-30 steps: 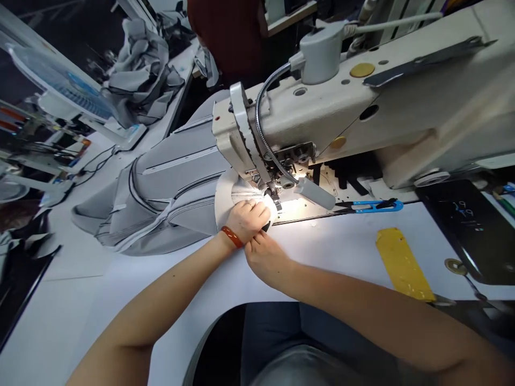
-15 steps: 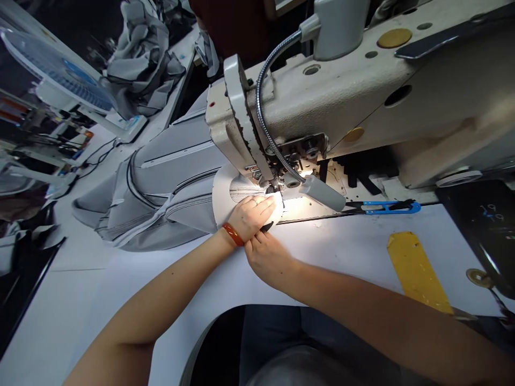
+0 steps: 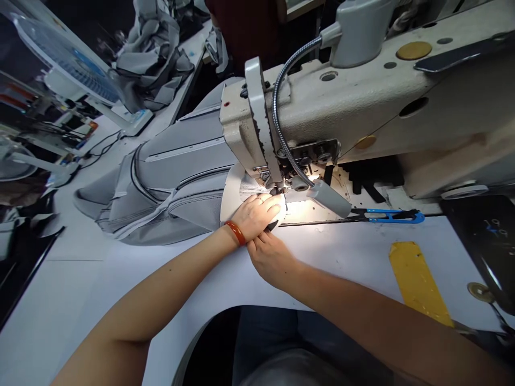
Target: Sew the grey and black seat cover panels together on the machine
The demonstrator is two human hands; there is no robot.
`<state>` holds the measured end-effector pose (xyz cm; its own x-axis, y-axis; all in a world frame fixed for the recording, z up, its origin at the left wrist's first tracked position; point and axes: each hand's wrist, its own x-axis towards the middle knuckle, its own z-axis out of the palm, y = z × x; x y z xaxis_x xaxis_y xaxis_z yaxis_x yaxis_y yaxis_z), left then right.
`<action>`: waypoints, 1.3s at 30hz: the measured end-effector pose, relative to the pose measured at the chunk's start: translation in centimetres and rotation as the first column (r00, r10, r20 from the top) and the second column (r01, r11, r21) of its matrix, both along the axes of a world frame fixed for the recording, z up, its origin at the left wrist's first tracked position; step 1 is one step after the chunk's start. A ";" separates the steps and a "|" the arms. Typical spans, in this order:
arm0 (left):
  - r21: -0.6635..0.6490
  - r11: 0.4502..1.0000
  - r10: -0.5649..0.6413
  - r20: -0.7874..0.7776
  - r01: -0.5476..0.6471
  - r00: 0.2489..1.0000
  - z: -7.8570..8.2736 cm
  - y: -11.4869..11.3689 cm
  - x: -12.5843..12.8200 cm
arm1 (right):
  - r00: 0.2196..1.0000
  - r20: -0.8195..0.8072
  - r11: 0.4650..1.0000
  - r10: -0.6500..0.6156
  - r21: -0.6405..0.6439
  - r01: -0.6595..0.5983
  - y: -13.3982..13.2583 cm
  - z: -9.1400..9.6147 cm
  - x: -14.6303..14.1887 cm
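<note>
My left hand (image 3: 257, 214), with a red bangle at the wrist, lies flat with its fingers stretched over a pale round fabric piece (image 3: 232, 193) under the needle of the sewing machine (image 3: 362, 102). My right hand (image 3: 269, 257) sits just below it on the white table, fingers curled and pinching the edge of the piece, where a small dark thing shows at the fingertips. A large grey sewn fabric item (image 3: 169, 171) spreads to the left of the machine.
Blue thread snips (image 3: 388, 215) lie on the machine bed to the right. A yellow strip (image 3: 418, 281) and a dark phone (image 3: 486, 230) sit at the right. A fan (image 3: 68, 64) and heaped grey fabric (image 3: 156, 48) stand at the back left. A person in dark red (image 3: 245, 27) is behind the machine.
My left hand has slid a little toward the needle, its fingers flatter on the round piece. My right hand stays just below it. The view has shifted slightly.
</note>
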<state>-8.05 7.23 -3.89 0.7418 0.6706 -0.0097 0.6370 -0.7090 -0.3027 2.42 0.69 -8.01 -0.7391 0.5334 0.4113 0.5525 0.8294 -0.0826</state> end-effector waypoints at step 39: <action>-0.279 0.957 -0.046 0.107 0.074 0.993 1.1 3.8 -1.5 | 0.995 -0.096 0.967 -0.018 -0.255 -0.007 2.5 0.6 0.6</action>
<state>-9.57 11.00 -2.81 0.7875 0.6051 -0.1174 0.6070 -0.7944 -0.0228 3.04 3.18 -7.38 -0.6992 0.6338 0.3306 0.5359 0.7708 -0.3444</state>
